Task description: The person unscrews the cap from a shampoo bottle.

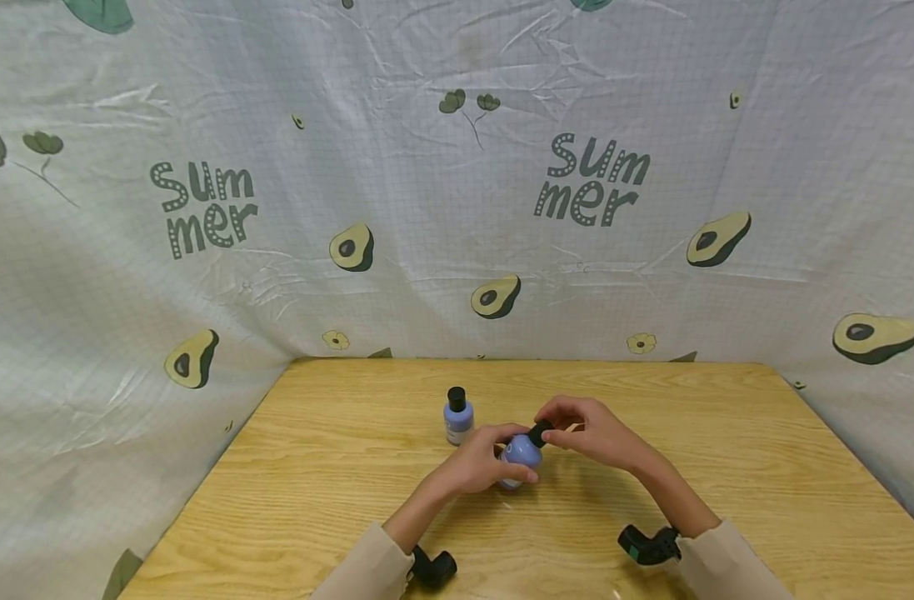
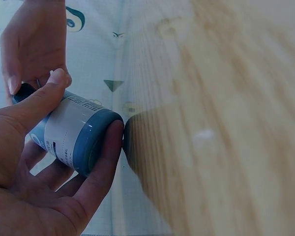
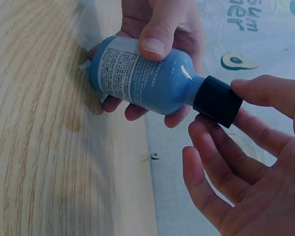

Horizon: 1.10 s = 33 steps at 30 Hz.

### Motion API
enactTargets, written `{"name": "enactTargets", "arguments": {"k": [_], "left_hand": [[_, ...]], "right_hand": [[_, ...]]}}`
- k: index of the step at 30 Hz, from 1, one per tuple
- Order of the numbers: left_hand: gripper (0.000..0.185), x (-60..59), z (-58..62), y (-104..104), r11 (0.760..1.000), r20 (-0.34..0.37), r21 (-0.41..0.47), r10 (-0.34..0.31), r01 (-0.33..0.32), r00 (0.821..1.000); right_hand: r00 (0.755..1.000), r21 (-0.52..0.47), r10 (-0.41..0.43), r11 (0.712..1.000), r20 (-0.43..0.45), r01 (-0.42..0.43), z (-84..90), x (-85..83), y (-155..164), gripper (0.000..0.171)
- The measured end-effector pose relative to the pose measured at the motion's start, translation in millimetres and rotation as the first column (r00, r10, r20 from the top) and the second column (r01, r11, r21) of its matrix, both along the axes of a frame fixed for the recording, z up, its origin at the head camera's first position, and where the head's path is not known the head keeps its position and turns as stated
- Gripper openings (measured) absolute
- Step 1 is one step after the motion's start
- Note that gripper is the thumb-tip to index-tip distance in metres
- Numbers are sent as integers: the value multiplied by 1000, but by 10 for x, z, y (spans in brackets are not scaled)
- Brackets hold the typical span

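The blue bottle (image 1: pixel 521 451) is held a little right of the middle of the desk (image 1: pixel 314 467), nearer the left and right edges' midline than any corner, and well in from the far edge. It is tilted, not upright: its long axis slants from a base pointing toward the near left corner up to a black cap (image 1: pixel 541 432) pointing toward the far right corner — straight into the right hand (image 1: pixel 595 429), which is the nearer hand to the cap. That hand pinches the cap between thumb and fingertips, with the little finger standing apart from it in the right wrist view. The left hand (image 1: pixel 482 458) grips the body, thumb on one side and fingers round the other, so the two holds sit one behind the other along the same axis. Any twist of the cap would have to run about that slanted line, with the left hand holding against it. The cap sits on the neck, a strip of blue showing below it; whether the base touches the desk I cannot tell. A second capped bottle (image 1: pixel 459 419) stands upright beyond the left hand, toward the far edge.
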<state>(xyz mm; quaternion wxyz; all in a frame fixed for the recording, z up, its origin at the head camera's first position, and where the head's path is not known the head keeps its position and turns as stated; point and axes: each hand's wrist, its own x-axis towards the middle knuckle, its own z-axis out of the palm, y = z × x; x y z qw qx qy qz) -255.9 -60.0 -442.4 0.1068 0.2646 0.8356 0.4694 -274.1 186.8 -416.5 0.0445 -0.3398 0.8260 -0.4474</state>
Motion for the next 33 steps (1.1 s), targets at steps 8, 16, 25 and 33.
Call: {"name": "enactTargets", "arguments": {"k": [8,16,25,33], "left_hand": [[58,0,-2,6,1000,-3,-12,8,-8,1000],[56,3,-2,10,1000,-6,-3,-9,9,1000],[56,2,-1,9,1000,-14,-14,-6,6,1000],[55,5,0,5,1000,-14,-9,-4,4,1000]], "right_hand": [[1000,-3,2,1000,17,-2,1,3,2,29],[996,31,-75,997,47,74,20,41,-20,24],[1000,4,-11,1000,-6,11,1,23,-8,22],[1000,10,-18,1000,9,18,21,40,-15,30]]}}
